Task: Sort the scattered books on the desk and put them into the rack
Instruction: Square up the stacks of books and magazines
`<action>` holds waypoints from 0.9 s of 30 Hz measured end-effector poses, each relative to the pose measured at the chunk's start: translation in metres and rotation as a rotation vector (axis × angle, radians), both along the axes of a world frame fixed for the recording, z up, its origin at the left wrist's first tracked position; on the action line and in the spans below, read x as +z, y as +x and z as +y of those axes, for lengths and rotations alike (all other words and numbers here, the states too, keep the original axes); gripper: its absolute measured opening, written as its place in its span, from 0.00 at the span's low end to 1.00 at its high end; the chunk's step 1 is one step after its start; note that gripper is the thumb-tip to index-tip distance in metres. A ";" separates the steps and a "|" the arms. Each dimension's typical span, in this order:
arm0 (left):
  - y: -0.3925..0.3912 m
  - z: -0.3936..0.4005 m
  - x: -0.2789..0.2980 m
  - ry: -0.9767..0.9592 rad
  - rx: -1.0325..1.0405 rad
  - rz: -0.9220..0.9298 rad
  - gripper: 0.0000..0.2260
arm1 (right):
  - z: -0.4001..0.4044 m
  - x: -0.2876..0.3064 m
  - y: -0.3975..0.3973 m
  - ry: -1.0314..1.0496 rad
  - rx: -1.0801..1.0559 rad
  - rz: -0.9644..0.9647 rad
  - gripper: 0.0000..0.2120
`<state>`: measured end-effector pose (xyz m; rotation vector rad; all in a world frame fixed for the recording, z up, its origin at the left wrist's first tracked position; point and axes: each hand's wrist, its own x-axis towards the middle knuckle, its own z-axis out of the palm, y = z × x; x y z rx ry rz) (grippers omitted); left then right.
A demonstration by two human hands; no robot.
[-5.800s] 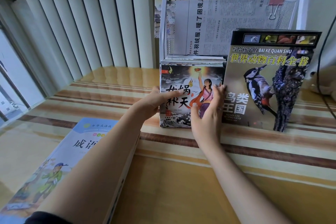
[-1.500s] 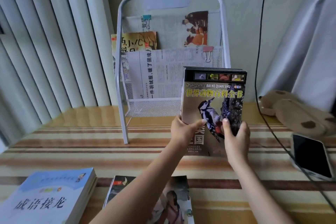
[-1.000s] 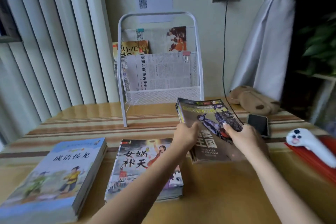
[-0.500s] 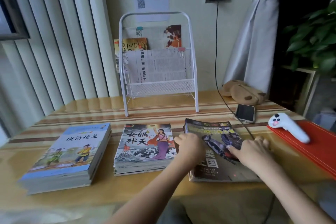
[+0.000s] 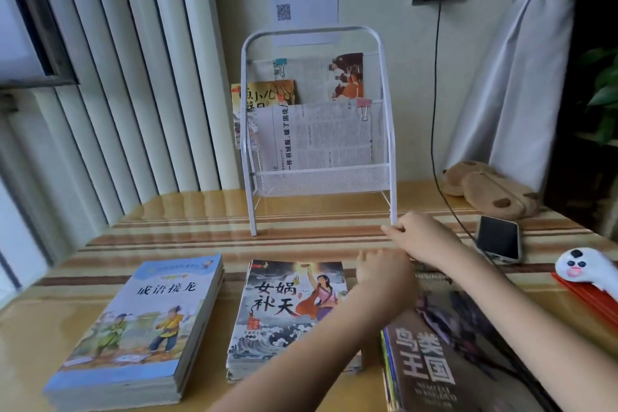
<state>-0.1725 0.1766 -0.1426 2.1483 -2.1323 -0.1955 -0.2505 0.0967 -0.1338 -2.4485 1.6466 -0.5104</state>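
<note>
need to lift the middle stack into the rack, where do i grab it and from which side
Take the middle stack by its two long side edges, one hand on each, coming from the near end. It lies flat with gaps on both sides, towards the blue stack and the bird stack, so fingers can probably slip under.

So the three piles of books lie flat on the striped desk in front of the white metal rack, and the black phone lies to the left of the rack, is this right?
Not quite. The head view shows the black phone to the right of the white metal rack, beside its right leg. The rest holds: three piles of books lie flat on the striped desk in front of it.
</note>
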 end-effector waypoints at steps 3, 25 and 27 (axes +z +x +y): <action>0.069 -0.026 0.036 -0.495 0.168 0.025 0.14 | -0.054 0.025 0.026 -0.041 -0.002 -0.203 0.17; 0.306 -0.184 0.065 -1.071 0.547 0.770 0.21 | -0.208 0.051 0.087 -0.548 -0.334 -0.907 0.25; 0.306 -0.167 0.074 -1.114 0.577 0.719 0.21 | -0.190 0.062 0.085 -0.578 -0.297 -0.907 0.25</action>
